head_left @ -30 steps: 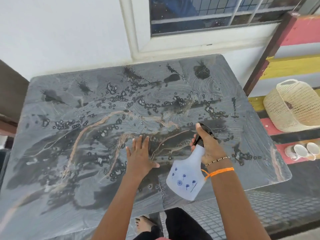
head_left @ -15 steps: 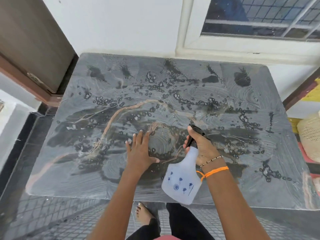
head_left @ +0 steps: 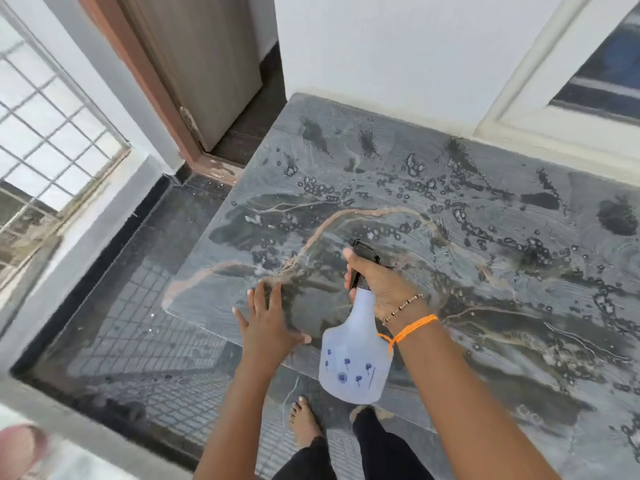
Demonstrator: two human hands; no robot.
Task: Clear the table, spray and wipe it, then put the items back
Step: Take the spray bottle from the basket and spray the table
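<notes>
View swings leftward: the door [head_left: 207,71] now fills the upper left, the table [head_left: 485,220] sits right of it, and the left hand [head_left: 268,327] lies nearer the table's left corner.

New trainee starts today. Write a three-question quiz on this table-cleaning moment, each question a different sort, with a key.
1. True or false: the right hand grips the spray bottle.
2. The left hand is: A) holding a cloth, B) lying flat on the table, C) on the door.
3. Fill in: the tabletop shows wet ____ from spraying.

Key: 1 true; 2 B; 3 droplets.
</notes>
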